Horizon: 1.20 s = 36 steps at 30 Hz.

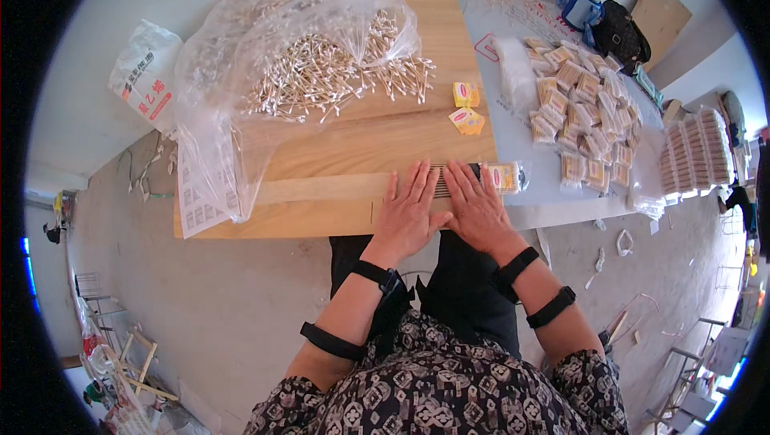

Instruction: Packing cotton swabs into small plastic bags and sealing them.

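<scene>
My left hand point(407, 212) lies flat near the table's front edge, fingers stretched out and together. Beside it, my right hand point(480, 209) is also flat, and the thumbs nearly touch. Between and beneath the hands shows a small patch of thin dark and light stripes point(440, 182), perhaps a row of cotton swabs; the hands cover most of it. Just past my right fingers sits a clear packet with a yellow label point(504, 178). Farther back are yellow cards point(466, 121). A large clear bag point(241, 42) spills loose cotton swabs point(321, 74) onto the wood.
The wooden board point(353, 146) meets a grey table surface point(513, 126) on the right. There lie many filled swab packets point(581, 106) and a stack of clear bags point(515, 74). Bundled packets point(696, 152) stand at the far right, with a black bag point(620, 36) behind.
</scene>
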Motion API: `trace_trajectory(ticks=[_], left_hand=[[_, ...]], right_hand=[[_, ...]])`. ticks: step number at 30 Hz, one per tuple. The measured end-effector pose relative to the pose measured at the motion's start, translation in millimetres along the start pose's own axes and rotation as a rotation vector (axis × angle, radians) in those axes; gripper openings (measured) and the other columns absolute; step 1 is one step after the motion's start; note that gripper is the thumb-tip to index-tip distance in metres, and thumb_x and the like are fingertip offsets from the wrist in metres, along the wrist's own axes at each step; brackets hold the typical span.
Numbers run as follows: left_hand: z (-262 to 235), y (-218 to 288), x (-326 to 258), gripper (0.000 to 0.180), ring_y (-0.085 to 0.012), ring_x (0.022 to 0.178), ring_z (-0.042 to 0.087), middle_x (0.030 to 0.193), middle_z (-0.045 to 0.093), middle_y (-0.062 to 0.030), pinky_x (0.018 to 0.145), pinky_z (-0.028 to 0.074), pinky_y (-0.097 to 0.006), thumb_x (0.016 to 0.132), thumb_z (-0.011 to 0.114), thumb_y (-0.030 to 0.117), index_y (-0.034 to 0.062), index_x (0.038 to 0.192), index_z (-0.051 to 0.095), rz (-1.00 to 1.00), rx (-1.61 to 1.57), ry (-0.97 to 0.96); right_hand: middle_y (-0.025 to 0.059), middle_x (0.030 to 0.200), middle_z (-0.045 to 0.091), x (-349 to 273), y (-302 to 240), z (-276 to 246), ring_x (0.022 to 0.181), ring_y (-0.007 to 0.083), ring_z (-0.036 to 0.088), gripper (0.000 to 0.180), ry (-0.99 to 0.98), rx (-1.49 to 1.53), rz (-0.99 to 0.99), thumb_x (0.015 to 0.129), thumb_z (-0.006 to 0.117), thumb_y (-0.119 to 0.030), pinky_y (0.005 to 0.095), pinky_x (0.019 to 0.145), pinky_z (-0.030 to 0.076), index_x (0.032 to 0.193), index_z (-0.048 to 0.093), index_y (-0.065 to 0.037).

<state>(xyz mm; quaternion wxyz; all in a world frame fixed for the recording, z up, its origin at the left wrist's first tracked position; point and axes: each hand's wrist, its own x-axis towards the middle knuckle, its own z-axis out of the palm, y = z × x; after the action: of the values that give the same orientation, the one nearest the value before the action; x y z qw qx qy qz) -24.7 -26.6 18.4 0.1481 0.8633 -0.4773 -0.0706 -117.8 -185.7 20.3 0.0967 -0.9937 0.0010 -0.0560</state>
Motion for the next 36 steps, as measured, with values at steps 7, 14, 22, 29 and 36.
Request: trace_trajectory(ticks=[7,14,22,29,36], left_hand=[[1.3,0.2,-0.6,0.077,-0.0275,0.147,0.015,0.159,0.016,-0.0138,0.119,0.007,-0.048,0.093,0.050,0.046,0.0035,0.151,0.020,0.001,0.016,-0.002],[8.9,10.8,7.3,0.078,-0.0262,0.148,0.014,0.159,0.015,-0.0139,0.120,0.008,-0.046,0.093,0.053,0.043,0.0033,0.151,0.020,-0.002,0.000,-0.021],[14.9,31.9,18.4,0.079,-0.0243,0.148,0.014,0.159,0.017,-0.0127,0.120,0.010,-0.045,0.091,0.055,0.042,0.0034,0.151,0.021,0.033,-0.025,0.004],[20.0,47.2,30.2,0.077,-0.0244,0.147,0.016,0.157,0.021,-0.0145,0.119,0.011,-0.044,0.090,0.056,0.043,-0.0001,0.148,0.027,0.071,-0.050,0.044],[35.8,39.4,38.3,0.060,-0.0334,0.144,0.024,0.154,0.025,-0.0217,0.117,0.019,-0.041,0.100,0.047,0.030,-0.0032,0.147,0.028,-0.101,-0.658,0.376]], right_hand=[[0.0168,0.154,0.027,-15.0,26.0,-10.3,0.144,0.0316,0.023,0.073,0.112,0.045,0.219,0.088,0.059,-0.038,0.0523,0.118,0.009,0.147,0.031,-0.005],[0.0150,0.158,0.019,-30.0,52.9,4.2,0.146,0.0342,0.015,0.066,0.048,0.213,0.397,0.095,0.053,-0.036,0.0498,0.118,0.009,0.150,0.027,-0.009],[0.0153,0.158,0.019,-30.5,55.8,7.9,0.146,0.0334,0.015,0.067,0.061,0.243,0.376,0.095,0.053,-0.036,0.0471,0.119,0.009,0.150,0.026,-0.008],[0.0154,0.157,0.021,-28.6,55.4,7.3,0.146,0.0322,0.019,0.067,0.089,0.194,0.362,0.095,0.053,-0.037,0.0473,0.119,0.012,0.149,0.027,-0.008],[0.0191,0.154,0.028,-28.7,67.6,12.3,0.143,0.0321,0.025,0.065,0.393,0.421,0.504,0.096,0.054,-0.034,0.0454,0.118,0.017,0.148,0.030,-0.003]])
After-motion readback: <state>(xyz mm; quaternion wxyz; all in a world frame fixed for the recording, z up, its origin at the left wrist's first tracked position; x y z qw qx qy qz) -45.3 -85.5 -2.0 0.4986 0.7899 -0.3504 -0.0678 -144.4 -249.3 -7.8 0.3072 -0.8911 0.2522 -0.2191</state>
